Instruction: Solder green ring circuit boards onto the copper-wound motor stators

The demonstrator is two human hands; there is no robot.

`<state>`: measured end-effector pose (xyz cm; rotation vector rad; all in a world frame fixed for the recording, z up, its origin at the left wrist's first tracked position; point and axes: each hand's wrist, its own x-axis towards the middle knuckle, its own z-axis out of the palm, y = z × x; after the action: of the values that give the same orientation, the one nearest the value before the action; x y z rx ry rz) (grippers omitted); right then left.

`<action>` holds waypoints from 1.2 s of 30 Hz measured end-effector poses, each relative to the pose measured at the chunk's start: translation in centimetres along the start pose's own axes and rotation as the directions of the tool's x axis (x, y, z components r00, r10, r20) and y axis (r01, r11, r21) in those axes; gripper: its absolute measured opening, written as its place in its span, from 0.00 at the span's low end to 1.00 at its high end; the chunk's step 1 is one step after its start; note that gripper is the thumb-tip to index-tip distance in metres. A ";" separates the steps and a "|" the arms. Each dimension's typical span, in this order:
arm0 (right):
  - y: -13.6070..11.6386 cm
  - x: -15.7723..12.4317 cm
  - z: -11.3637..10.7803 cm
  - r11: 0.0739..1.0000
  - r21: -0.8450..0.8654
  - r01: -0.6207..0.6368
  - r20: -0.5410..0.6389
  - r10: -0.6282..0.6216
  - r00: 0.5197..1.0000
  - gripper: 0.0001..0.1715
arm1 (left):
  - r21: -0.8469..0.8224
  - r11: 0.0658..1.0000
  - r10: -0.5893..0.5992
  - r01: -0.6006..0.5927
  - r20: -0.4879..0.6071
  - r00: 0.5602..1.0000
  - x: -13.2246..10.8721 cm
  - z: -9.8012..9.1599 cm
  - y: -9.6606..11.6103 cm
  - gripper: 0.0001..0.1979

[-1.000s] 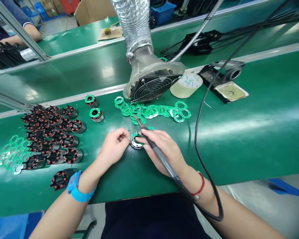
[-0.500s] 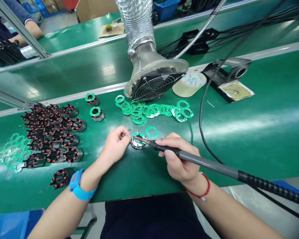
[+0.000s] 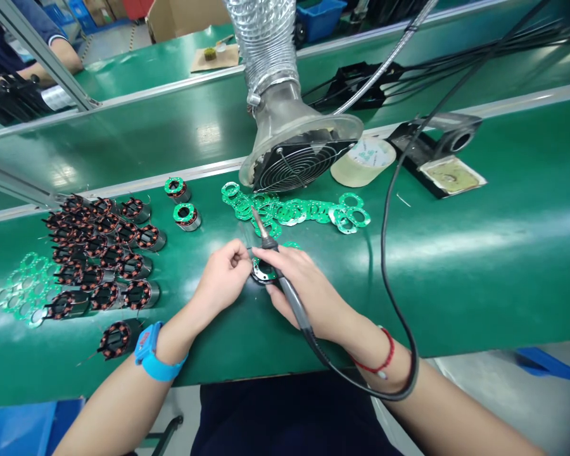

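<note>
Between my hands, a motor stator topped with a green-and-white ring board (image 3: 262, 273) stands on the bench, partly covered by my fingers. At its left edge my left hand (image 3: 222, 276) is closed in a pinch; whatever lies between the fingertips is hidden. My right hand (image 3: 313, 292) holds a soldering iron (image 3: 293, 301), its tip pointing up and away, clear of the board. The thumb and fingers of that hand also reach around the stator's right side. Just behind, a loose ring board (image 3: 292, 245) shows partly past my knuckles.
Stators with copper windings (image 3: 107, 253) stand in rows at left, beside loose green boards (image 3: 26, 288). Two board-topped stators (image 3: 186, 218) stand behind. More ring boards (image 3: 294, 210) lie under a fume extractor (image 3: 299, 161). Right of it are a tape roll (image 3: 363, 161) and iron stand (image 3: 451, 174).
The iron's tip has lifted off the board and swung upward, its cable now looping over my right wrist. My right hand has moved left to the stator; my left hand stays nearly still.
</note>
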<state>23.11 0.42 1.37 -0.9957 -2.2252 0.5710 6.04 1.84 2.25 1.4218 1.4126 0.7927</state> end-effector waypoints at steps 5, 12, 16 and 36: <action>0.3 -0.1 0.3 1.000 -0.018 -0.017 -0.001 0.017 1.000 0.29 | 0.046 0.999 -0.022 0.020 0.044 0.999 -0.4 -0.4 0.0 0.04; 1.0 -0.7 0.0 0.995 -0.016 -0.097 -0.090 0.095 0.991 0.32 | 0.436 0.888 0.040 -0.145 0.240 0.970 -1.7 -1.5 0.7 0.03; 0.7 -0.7 0.2 0.991 -0.101 -0.087 -0.083 0.078 0.993 0.29 | 0.239 0.957 0.137 -0.166 0.136 0.981 -1.3 -1.4 0.8 0.04; -0.3 -0.8 -0.4 0.997 0.060 0.042 -0.343 -0.019 0.939 0.21 | 0.045 0.996 -0.076 0.073 0.051 0.996 -0.7 -0.3 0.3 0.03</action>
<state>23.68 -0.37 1.58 -0.9450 -1.8976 0.4182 5.77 1.27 2.74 1.4041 1.4408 0.6765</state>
